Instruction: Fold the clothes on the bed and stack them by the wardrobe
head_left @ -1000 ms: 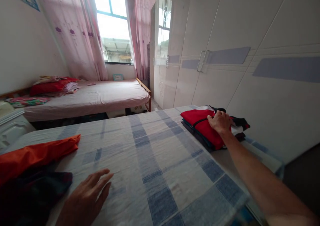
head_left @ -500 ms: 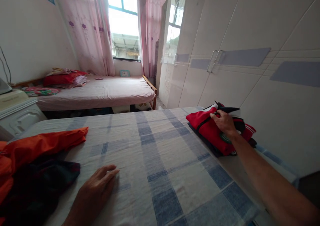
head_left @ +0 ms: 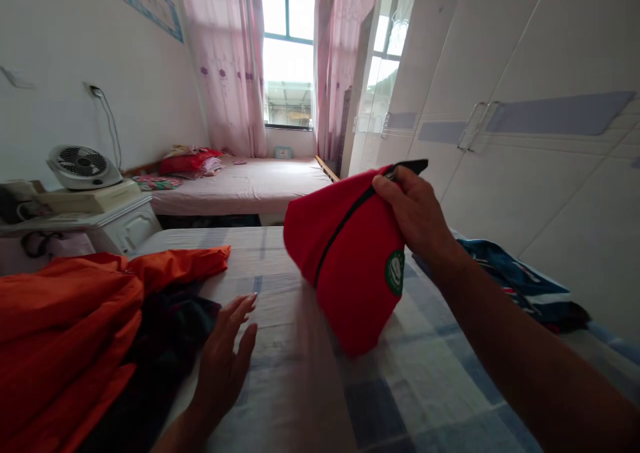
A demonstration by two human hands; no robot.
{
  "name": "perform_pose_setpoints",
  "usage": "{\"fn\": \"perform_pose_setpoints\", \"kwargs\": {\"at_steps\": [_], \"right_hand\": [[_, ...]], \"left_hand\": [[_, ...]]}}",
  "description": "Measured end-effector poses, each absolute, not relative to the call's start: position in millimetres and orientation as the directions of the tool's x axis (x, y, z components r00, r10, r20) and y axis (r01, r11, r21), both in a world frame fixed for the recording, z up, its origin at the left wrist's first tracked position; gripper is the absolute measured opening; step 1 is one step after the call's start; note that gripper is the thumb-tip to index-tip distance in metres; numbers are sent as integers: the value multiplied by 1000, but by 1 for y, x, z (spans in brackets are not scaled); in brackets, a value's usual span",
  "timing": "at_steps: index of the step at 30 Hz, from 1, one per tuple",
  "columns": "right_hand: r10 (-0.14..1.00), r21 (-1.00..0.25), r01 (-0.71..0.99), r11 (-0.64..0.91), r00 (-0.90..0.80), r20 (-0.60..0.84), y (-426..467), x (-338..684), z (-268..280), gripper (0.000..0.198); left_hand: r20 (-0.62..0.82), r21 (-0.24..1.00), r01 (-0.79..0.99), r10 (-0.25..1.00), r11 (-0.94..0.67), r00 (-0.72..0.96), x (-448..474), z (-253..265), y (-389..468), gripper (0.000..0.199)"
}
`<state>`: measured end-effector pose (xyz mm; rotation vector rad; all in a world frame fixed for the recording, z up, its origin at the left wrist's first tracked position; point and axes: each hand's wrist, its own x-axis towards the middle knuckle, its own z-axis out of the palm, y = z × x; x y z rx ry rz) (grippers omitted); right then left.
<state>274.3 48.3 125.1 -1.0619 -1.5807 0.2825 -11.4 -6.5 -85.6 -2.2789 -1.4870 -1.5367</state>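
In the head view my right hand [head_left: 413,206] is closed on the upper edge of a folded red jacket [head_left: 350,259] with black trim and a round green badge. The jacket hangs tilted above the plaid bedsheet [head_left: 280,386]. To its left, my left hand [head_left: 227,353] is open over the sheet, fingers spread and holding nothing. Beside that hand lie a dark garment [head_left: 170,333] and a bright orange one [head_left: 75,306]. Folded dark blue clothing [head_left: 515,273] rests at the right side of the bed, partly behind my right forearm.
A small fan [head_left: 83,166] stands on a white cabinet [head_left: 125,223] at the left. Beyond is a second bed [head_left: 250,186] with red bedding [head_left: 187,163], below a window with pink curtains [head_left: 220,73]. White wardrobes [head_left: 525,193] line the right.
My right hand has lifted the red jacket off the pile and brought it left over the bed, uncovering blue clothing. My left hand has risen and spread its fingers. The view has turned left.
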Motion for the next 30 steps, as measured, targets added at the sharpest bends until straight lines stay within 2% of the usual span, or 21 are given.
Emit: {"fn": "perform_pose_setpoints", "kwargs": {"at_steps": [2,5,7,9,12,15,18,22,24,26,30], "right_hand": [[836,-756,457,468,49,547,45,265,95,30],[964,-911,321,261,-37,263,39,255,37,30],[990,-969,212,124,-96,105,32,252,3,32],[993,-987,150,62,-105,47,25,252,-18,33],[987,-994,98,46,-155,31,17,257,-29,33],[981,-984,146,105,-176,79,15,268,-29,32],[978,-956,213,203,10,210,19,286,-35,33],[959,-978,159,132,228,167,31,312,-56,36],[948,-980,162,116,277,158,37,323,-67,34],[943,-979,171,114,292,161,42,331,-74,32],[949,-977,194,91,281,144,45,335,-79,31]], "left_hand": [[763,437,712,645,-550,30,-12,-79,-11,45],[766,344,738,628,-580,136,-11,-75,-16,48],[725,282,741,641,-610,251,-8,-75,-18,46],[675,239,741,656,-628,338,-1,-77,-19,40],[562,206,785,727,-585,395,13,-76,-20,30],[391,162,850,824,-501,411,25,-66,-19,20],[250,104,892,879,-440,405,32,-52,-18,17],[140,178,903,919,-390,370,35,-41,-19,16],[100,189,901,921,-390,377,37,-38,-20,24],[50,158,906,919,-393,390,40,-36,-21,24],[20,3,922,922,-386,386,46,-31,-21,16]]}}
